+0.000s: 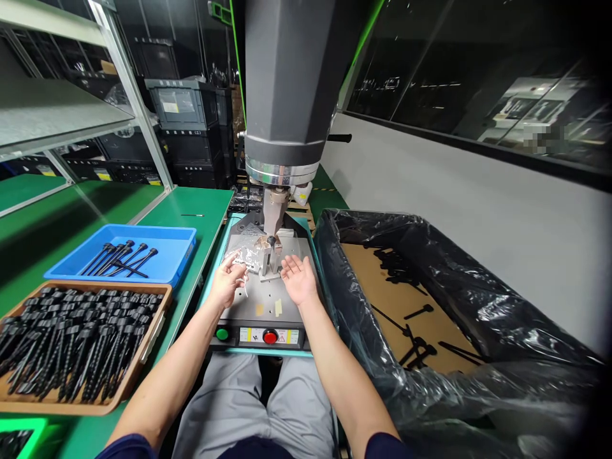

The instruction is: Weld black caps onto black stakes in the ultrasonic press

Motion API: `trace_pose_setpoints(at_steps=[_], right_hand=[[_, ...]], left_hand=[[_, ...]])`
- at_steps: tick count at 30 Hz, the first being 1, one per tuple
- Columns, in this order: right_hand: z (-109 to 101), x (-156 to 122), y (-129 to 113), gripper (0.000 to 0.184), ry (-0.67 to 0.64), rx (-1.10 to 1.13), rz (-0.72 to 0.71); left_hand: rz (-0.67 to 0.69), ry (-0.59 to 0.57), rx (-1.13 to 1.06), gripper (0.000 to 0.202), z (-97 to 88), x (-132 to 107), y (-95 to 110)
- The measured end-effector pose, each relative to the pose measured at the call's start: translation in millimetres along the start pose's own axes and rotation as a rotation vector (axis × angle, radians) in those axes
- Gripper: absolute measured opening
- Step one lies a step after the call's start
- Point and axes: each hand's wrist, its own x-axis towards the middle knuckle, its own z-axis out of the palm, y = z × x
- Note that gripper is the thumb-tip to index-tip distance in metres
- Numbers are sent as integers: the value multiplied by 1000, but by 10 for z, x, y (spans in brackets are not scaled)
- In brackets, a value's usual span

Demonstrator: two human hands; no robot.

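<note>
My left hand [228,282] is at the left of a small metal fixture [266,262] on the machine's plate. Its fingers are pinched, and a thin white strip [246,284] hangs from them. To the right of the fixture, my right hand [299,280] is open, palm turned up and fingers apart, holding nothing. A black round-headed part [271,241] stands upright in the fixture, directly under the machine's metal horn [274,213]. Clear plastic film [248,254] lies behind my left fingers. Whether the horn touches the part is hard to tell.
Left on the green bench are a blue tray [179,255] with several black rod-like parts and a brown tray [165,306] heaped with more. A large box lined with black plastic [344,306] holds black parts at right. Green [222,333] and red buttons [270,336] face me.
</note>
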Motion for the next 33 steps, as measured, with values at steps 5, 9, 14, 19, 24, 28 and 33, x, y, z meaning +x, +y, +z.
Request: trace_pose_setpoints(at_steps=[5,9,14,19,24,28,33], right_hand=[[57,97,8,33,110,25,-35],[30,-34,68,34,115,35,-47],[-22,-217,121,34,105,21,-68],[-89,-321,189,33,107,1,-73],[-177,-389,243,33,119,-18,-61],[-236,-426,274,35,128,-34,-38],[-260,-436,298,36,124,-55,-18]], left_hand=[[29,7,8,82,-114,-5,-29],[14,41,12,85,-204,-23,-109],[19,82,15,91,-274,-36,-190],[35,67,17,90,-339,-36,-237],[29,47,54,88,-421,-40,-293],[14,25,97,88,-466,-39,-310],[15,23,132,86,-522,-30,-353]])
